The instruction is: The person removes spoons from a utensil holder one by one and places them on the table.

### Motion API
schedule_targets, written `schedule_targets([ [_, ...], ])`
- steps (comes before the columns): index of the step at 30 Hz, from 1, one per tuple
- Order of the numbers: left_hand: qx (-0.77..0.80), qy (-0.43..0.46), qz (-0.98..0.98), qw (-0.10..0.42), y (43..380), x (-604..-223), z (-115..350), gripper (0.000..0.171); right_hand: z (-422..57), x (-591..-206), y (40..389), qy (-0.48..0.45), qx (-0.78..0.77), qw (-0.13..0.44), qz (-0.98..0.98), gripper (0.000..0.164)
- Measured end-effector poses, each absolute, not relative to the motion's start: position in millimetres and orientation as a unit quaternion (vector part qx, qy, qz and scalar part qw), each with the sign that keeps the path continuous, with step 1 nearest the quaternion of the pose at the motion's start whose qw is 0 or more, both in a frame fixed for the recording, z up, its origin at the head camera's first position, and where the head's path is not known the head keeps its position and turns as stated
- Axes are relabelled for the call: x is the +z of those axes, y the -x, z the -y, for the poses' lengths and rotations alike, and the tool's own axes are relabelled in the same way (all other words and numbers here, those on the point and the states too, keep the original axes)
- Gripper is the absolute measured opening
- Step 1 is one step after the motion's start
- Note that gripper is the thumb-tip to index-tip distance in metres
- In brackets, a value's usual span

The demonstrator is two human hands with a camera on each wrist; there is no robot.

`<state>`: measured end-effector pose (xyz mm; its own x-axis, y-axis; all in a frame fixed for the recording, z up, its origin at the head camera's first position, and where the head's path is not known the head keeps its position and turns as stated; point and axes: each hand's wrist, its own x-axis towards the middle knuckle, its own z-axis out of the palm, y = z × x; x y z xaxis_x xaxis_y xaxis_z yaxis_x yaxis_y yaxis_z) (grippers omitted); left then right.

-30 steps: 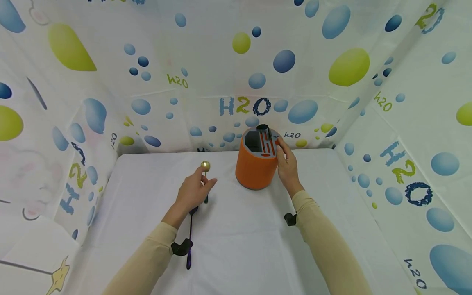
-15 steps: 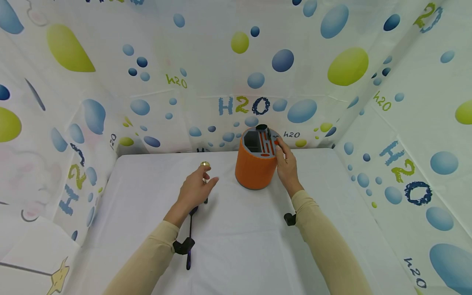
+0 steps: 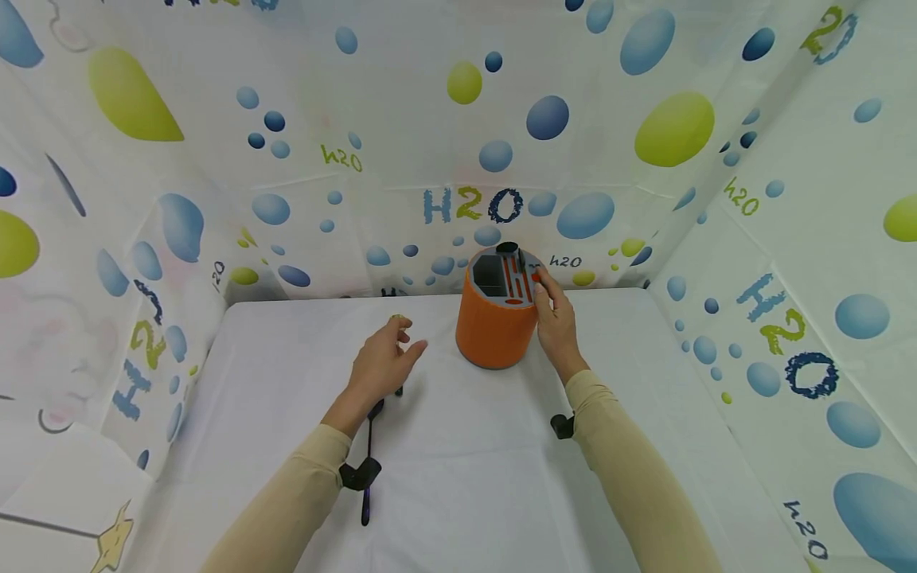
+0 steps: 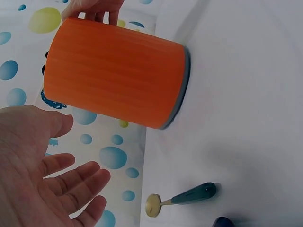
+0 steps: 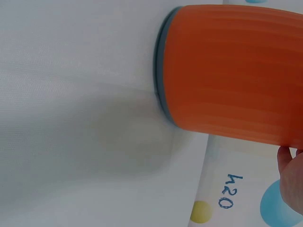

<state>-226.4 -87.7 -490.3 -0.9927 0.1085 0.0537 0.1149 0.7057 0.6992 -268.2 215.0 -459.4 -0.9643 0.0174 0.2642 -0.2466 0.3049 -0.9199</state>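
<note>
The head view shows an orange pot [image 3: 496, 338] standing near the back edge of a white surface [image 3: 466, 501]. The right hand [image 3: 557, 328] holds the pot by its top side. The left hand [image 3: 376, 364] is over the surface, its fingers spread and loosely bent, with nothing in it. From the left wrist, a small spoon [image 4: 193, 194] with a gold end and a green handle lies below that hand. A long, dark spoon [image 3: 366, 508] with a purple handle lies near it.

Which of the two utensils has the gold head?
The teal-handled utensil, nearer the orange holder; the purple-handled utensil has a dark head.
</note>
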Motion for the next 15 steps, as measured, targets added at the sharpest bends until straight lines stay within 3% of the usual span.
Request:
schedule_targets([
  [15, -0.392, 0.067, 0.918, -0.007, 229.5, -484.6, 80.4, 0.063, -214.6, -459.5, 268.2, -0.068, 0.592, 0.107, 0.796, 0.049],
])
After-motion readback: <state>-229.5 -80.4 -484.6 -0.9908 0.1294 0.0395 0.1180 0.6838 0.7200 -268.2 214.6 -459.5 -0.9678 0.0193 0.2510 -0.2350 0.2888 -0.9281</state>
